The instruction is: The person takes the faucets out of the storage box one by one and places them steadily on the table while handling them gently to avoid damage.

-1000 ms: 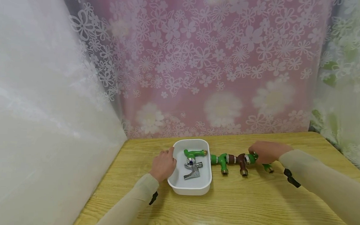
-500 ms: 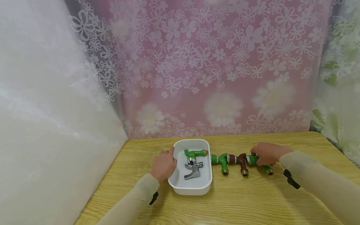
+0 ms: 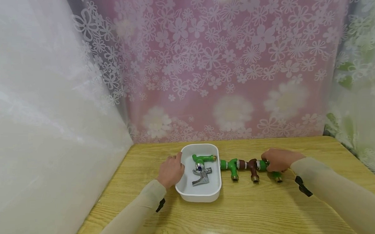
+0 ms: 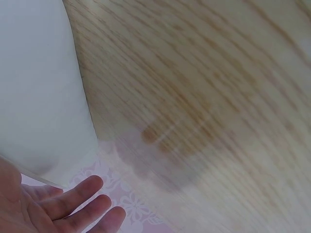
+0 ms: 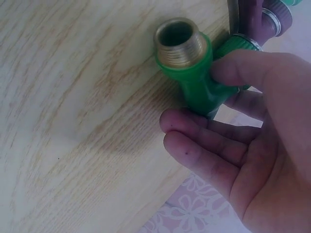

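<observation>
On the table (image 3: pixel 249 212), the tub (image 3: pixel 199 198) stands with my left hand (image 3: pixel 170 170) at its left side. In the tub, the far tap (image 3: pixel 206 158) lies behind the near tap (image 3: pixel 204 180). Just right of the tub, the left tap (image 3: pixel 233 170), the middle tap (image 3: pixel 253 169) and the right tap (image 3: pixel 277 175) run in a row, the last one in my right hand (image 3: pixel 280 160). Behind the table hangs a curtain (image 3: pixel 232 63); left of the table, a sheet (image 3: pixel 51 108).

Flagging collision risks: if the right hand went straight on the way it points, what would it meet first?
The right hand, holding a green tap, would probably meet the brown tap first, though depth is unclear.
</observation>
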{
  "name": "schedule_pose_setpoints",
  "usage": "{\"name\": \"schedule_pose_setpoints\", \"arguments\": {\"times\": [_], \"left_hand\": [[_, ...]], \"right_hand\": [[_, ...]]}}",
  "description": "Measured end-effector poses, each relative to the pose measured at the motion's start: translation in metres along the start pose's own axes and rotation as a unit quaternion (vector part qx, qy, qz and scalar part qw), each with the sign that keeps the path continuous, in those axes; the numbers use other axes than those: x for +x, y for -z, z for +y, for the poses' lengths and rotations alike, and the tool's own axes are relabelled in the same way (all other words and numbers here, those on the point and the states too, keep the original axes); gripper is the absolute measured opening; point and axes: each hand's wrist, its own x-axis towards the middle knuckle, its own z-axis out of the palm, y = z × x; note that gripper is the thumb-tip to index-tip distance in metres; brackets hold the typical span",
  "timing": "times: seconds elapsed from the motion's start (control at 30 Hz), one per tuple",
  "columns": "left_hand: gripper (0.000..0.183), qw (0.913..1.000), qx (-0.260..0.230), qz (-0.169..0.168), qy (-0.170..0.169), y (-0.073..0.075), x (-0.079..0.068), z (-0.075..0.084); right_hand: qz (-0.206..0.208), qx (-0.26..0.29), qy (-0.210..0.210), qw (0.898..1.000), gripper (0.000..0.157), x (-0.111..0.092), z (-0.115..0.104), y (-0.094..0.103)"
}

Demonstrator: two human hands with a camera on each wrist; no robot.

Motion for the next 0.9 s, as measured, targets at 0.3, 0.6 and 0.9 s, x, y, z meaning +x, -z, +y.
{"name": "schedule_pose_setpoints", "arguments": {"times": [0.3,0.6,0.9], "left_hand": [[0.048,1.0000,0.003,-0.004,0.003,0.001,0.000,0.000],[0.049,1.0000,0.001,-0.008,0.003,0.000,0.000,0.000],[0.049,1.0000,-0.003,-0.007,0.004,0.001,0.000,0.000]], "right_hand": [[0.009,-0.020,0.004,1.000,0.032,0.000,-0.001,0.000],[-0.005,0.022,-0.013,1.000,0.036,0.000,0.002,-0.002],[0.002,-0.013,0.012,1.000,0.030,0.001,-0.009,0.016]]}}
